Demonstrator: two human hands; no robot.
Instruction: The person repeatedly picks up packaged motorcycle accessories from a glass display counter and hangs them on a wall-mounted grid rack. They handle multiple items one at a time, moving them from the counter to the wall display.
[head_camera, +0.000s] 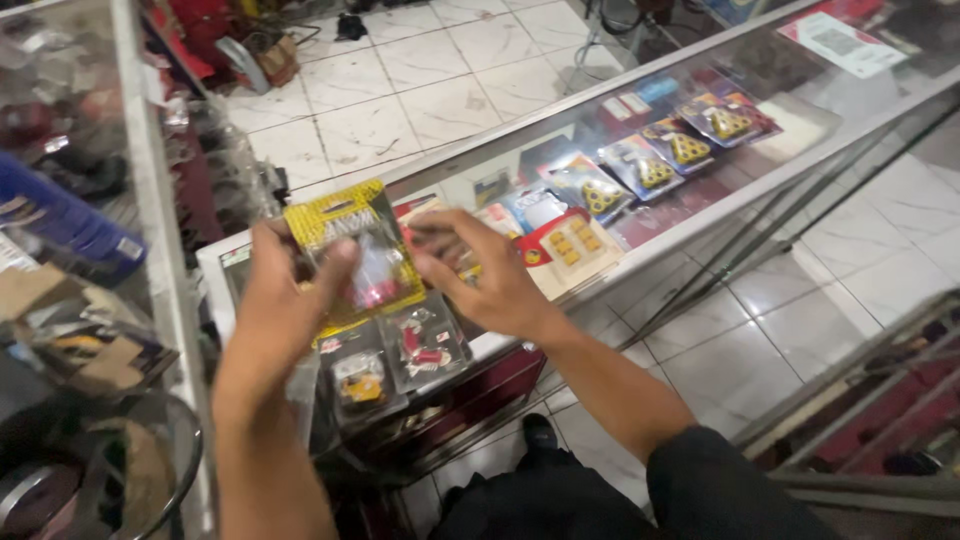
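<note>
Your left hand (290, 290) grips a yellow blister pack (352, 252), thumb across it; your right hand (480, 275), fingers spread, touches its edge; glass counter (800, 150) below

A glass display counter (700, 215) holds small clear blister packs (420, 345) near its end, above packaged parts (655, 160) inside.

counter (760, 150): long glass showcase, runs up and right from the fingers
triangle packs (660, 160): a row under the glass, well right of the fingertips
red card (565, 245): yellow bits on it, just right of the fingers
small packs (400, 360): clear, red and yellow parts, right below the fingers
floor (420, 90): pale tiles beyond the counter
shelf (70, 250): cluttered, far left
</note>
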